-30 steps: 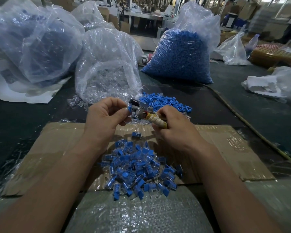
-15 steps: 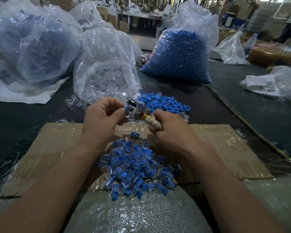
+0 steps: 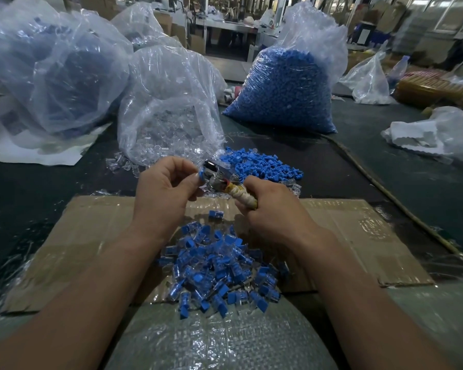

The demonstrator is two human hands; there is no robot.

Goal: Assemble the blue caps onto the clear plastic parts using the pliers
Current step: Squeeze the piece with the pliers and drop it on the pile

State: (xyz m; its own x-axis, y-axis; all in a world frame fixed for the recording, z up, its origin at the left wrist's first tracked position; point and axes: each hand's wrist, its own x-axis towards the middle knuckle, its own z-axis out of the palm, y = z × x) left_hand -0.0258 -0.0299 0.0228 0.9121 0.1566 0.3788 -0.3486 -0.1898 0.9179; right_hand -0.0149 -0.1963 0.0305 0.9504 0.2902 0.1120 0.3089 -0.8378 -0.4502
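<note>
While the left hand [image 3: 169,188] pinches a blue cap [image 3: 201,177] between thumb and fingertips at the head of the pliers [image 3: 215,173], the right hand [image 3: 273,212] curls tight round their wrapped handle. Below the hands, capped pieces [image 3: 217,268] lie heaped on cardboard [image 3: 91,236]; beyond, loose blue caps [image 3: 259,166] and a bag of clear parts [image 3: 169,116].

Both bare arms reach forward from the bottom corners, and the hands come close together in the middle. The left hand [image 3: 166,188] curls its fingers and seems to pinch a small blue cap [image 3: 201,177] with its thumb. The right hand [image 3: 274,209] makes a fist round the pliers [image 3: 242,197].
</note>
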